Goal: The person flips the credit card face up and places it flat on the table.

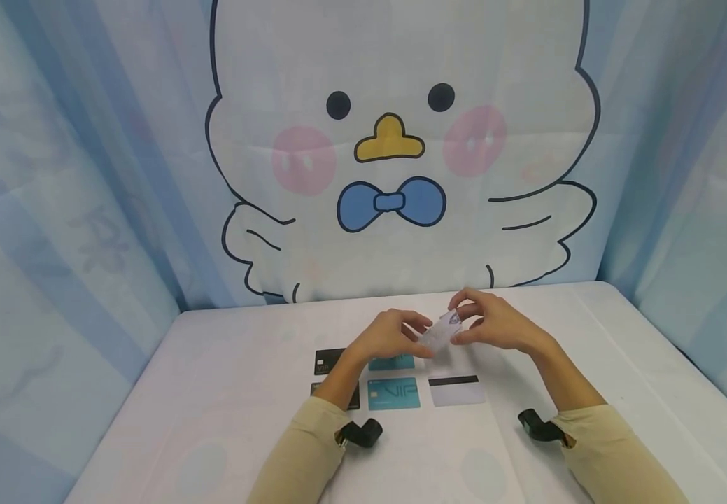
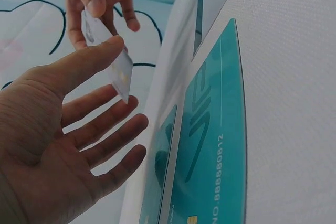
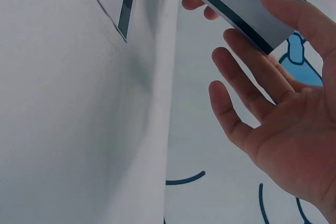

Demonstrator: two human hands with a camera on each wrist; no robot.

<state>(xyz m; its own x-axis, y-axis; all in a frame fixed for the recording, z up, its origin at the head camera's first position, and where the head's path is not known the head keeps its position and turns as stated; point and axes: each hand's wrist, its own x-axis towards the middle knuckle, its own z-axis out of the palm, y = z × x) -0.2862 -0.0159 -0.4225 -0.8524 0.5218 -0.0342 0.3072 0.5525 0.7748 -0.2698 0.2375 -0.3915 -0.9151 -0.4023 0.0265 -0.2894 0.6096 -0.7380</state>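
A pale bank-style card (image 1: 440, 332) is held up above the table between both hands, tilted. My right hand (image 1: 495, 322) pinches its right end, thumb on one face and fingers behind. My left hand (image 1: 391, 334) has its thumb and index finger at the other end, with the remaining fingers spread in the left wrist view. The right wrist view shows the card's face (image 3: 239, 6) with a dark stripe along one edge. Beneath the hands lie a teal VIP card (image 1: 394, 394), a second teal card (image 1: 391, 363) partly hidden, and a white striped card (image 1: 456, 392).
Two black cards lie at the left, the far black card (image 1: 327, 362) and the near black card (image 1: 354, 400), both partly covered by the left arm. The white table (image 1: 212, 392) ends at a curtain (image 1: 394, 259) printed with a cartoon bird.
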